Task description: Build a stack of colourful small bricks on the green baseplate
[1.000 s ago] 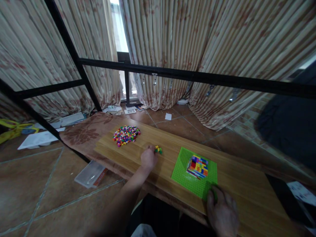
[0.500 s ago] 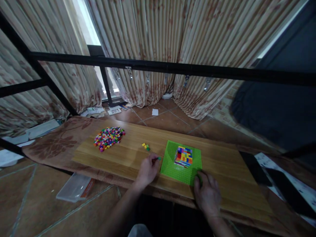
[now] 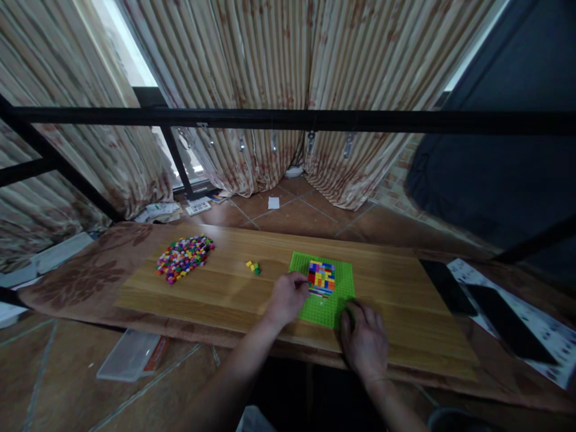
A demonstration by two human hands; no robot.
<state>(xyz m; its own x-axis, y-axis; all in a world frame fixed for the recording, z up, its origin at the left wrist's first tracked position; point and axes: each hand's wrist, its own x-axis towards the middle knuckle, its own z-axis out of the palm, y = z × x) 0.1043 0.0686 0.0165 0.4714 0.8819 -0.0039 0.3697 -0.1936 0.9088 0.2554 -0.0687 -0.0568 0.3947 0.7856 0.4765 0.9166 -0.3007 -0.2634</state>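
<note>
My left hand (image 3: 288,297) is closed in a pinch at the left side of a multicoloured block of toy bricks (image 3: 321,277). Between its fingertips is a small brick, mostly hidden now, which looked green a moment ago. The brick block stands on a bright green studded baseplate (image 3: 344,282). At the plate's near right corner, my right hand (image 3: 365,339) has its thumb and curled fingers around the edge. A few loose yellow and green bricks (image 3: 253,266) lie left of the plate.
A large pile of mixed small bricks (image 3: 184,257) covers the left part of the wooden board (image 3: 225,300). Dark flat panels (image 3: 447,287) and a printed sheet (image 3: 551,348) lie at the right. A clear plastic lid (image 3: 128,357) is below left; a black rail (image 3: 270,119) crosses behind.
My left hand has moved from beside the baseplate to the brick block's left side, carrying the small green brick. My right hand stays at the plate's corner. The camera view has shifted.
</note>
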